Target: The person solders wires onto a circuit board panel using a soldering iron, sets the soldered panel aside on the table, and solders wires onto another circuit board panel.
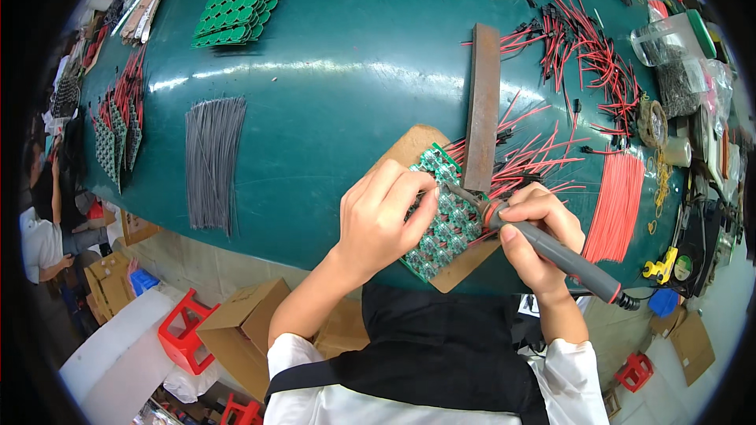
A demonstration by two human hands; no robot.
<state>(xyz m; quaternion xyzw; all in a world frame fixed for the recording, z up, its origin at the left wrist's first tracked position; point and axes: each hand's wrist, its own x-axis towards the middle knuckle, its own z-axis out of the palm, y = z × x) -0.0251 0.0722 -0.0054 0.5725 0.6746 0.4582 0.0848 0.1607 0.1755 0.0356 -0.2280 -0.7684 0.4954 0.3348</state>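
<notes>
My right hand (545,238) grips a grey soldering iron (579,267), its tip angled left onto a panel of small green circuit boards (445,244). Over the panel's left side, my left hand (383,208) is closed in a pinch near the iron's tip; what its fingertips hold is too small to make out. Under the panel lies a brown backing board (465,269). A rusty metal bar (482,102) rests across the panel's upper right. Red and black wires (529,159) fan out to the right from beneath it.
Grey wires (214,165) lie bundled on the green table (331,110), with green board panels (242,4) farther back. Red wires (617,205) and connector leads (587,47) lie at right. Wired panels (118,138) sit at far left; red stools (185,330) and cartons (246,330) stand below.
</notes>
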